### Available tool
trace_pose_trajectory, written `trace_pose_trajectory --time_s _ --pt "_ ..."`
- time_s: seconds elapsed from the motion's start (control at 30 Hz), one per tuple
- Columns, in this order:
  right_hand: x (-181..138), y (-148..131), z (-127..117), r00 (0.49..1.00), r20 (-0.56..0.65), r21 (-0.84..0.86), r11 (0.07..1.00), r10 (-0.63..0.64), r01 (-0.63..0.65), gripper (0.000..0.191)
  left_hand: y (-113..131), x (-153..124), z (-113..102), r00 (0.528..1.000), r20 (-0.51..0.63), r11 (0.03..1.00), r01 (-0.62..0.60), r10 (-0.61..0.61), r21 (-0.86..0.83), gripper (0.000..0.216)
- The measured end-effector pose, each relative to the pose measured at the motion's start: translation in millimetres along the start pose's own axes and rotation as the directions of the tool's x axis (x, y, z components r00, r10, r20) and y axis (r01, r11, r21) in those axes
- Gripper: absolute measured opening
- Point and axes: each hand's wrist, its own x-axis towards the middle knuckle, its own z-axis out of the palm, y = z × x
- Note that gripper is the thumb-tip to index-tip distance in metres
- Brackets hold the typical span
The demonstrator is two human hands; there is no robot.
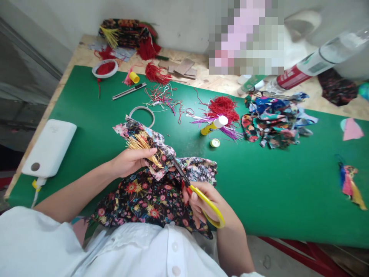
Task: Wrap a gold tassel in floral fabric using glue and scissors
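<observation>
My left hand (pixel 134 159) pinches a yellow tassel (pixel 141 141) against a piece of dark floral fabric (pixel 167 154), thumb on top. In my right hand (pixel 206 196) is a pair of scissors (pixel 206 202) with yellow handles and dark blades. The blade tips reach the right edge of the fabric piece beside the tassel; whether they are cutting into it I cannot tell. A larger spread of the same floral cloth (pixel 144 196) hangs below both hands, over the table's near edge and my lap.
On the green mat (pixel 273 184) lie a yellow glue stick (pixel 215 126), its cap (pixel 215 143), a box cutter (pixel 128 91), a white ring (pixel 152 115), red threads (pixel 221 109) and fabric scraps (pixel 273 121). A white power bank (pixel 50 148) sits left. Finished-looking tassels (pixel 350 184) lie right.
</observation>
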Motion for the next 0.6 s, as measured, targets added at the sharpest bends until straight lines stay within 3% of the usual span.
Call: trace_pose_trajectory --time_s 0.1,0.33,0.6 --pt "1.5 0.4 -2.1 1.0 0.01 -0.006 1.0 0.002 -0.002 0.056 1.9 -0.4 0.9 1.0 0.016 1.0 0.007 -0.007 0.022 0.031" --pt "0.3 6.8 -8.0 1.0 0.006 -0.078 0.997 0.019 -0.019 0.058 8.8 -2.3 7.6 0.974 0.223 0.997 0.022 -0.039 0.075 0.038" --pt "-4.3 8.1 -10.8 0.99 0.089 -0.17 0.977 -0.112 0.126 0.057 -4.5 -0.5 0.7 0.981 0.192 0.997 0.01 -0.024 0.07 0.037"
